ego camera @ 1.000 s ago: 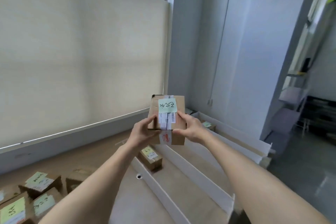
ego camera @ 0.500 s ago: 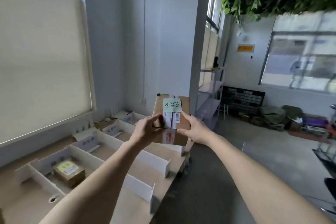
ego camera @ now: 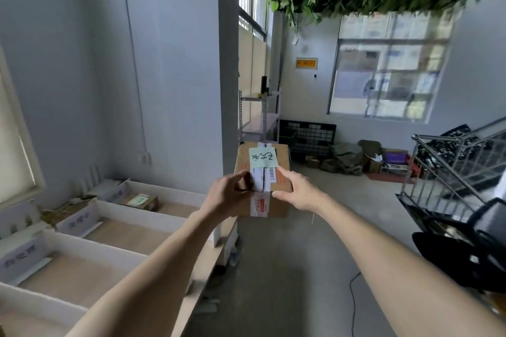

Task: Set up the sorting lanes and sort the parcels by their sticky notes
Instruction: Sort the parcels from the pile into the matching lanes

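Both hands' fingers gripping parcel [ego camera: 262, 178] with green sticky note [ego camera: 262, 157], seemingly past table edge [ego camera: 210, 262], above open floor [ego camera: 287, 268]

Handwriting in dark ink on the green sticky note [ego camera: 262, 157] atop the held parcel [ego camera: 262, 178] is illegible; a barcode label [ego camera: 265, 175] sits below it. Lane labels [ego camera: 23, 258] at left are blurred.
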`<move>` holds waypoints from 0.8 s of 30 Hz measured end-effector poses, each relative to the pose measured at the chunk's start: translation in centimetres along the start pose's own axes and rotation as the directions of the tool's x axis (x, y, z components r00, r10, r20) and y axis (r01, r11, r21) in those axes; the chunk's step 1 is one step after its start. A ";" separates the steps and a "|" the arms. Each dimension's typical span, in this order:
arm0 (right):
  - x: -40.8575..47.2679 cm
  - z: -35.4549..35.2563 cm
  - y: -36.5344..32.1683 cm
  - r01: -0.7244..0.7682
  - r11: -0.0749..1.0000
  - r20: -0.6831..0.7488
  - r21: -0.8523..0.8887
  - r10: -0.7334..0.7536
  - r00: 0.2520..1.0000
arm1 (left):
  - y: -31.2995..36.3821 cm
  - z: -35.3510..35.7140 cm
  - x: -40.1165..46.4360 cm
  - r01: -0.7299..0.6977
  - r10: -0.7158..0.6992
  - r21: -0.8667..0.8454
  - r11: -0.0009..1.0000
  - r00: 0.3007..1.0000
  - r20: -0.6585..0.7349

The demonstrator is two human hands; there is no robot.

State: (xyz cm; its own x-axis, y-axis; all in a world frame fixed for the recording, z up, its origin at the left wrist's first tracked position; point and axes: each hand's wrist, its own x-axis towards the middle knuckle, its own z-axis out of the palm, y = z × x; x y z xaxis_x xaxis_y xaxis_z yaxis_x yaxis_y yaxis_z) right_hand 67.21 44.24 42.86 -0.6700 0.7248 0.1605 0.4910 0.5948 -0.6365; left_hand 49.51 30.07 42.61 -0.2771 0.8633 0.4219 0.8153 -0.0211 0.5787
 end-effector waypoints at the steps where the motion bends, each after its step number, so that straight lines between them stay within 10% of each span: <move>1: 1.1 -0.5 1.1 -0.012 1.000 -0.005 0.002 0.012 1.000 | -0.1 0.9 1.6 -0.007 0.007 -0.003 1.000 1.000 0.003; 24: 30.0 -8.7 19.5 -0.047 0.999 -0.018 -0.003 0.047 0.999 | -5.4 15.4 32.8 0.012 -0.012 -0.003 1.000 0.999 0.032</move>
State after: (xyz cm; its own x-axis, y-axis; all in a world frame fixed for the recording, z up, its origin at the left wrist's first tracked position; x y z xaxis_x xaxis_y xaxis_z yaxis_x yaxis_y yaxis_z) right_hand 61.55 80.67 41.84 -0.6358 0.7583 0.1438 0.5240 0.5609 -0.6409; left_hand 43.83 66.32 42.54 -0.2702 0.8791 0.3926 0.8103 -0.0127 0.5859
